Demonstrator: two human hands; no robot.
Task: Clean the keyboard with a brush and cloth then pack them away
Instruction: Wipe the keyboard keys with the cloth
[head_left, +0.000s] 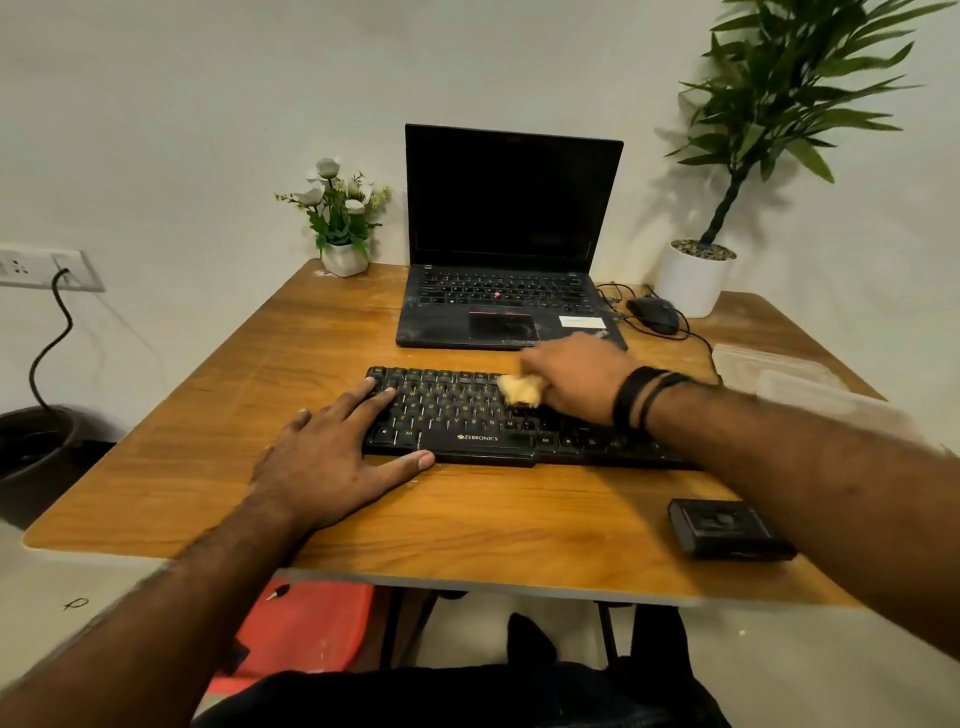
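So the black Zebronics keyboard with yellow lettering (498, 418) sits flat on the wooden table (467, 519), right in front of an open black laptop (506, 244). The left hand (332, 457) lies spread flat, fingers straight across the keyboard's left end, thumb along its front edge. The right hand (571, 376) is bunched around a crumpled yellow cloth (522, 391), pressing it onto the keys (that hand's pretty blurry). A small black box (727, 527) sits near the table's front right, and a black mouse (654, 313) beside the laptop.
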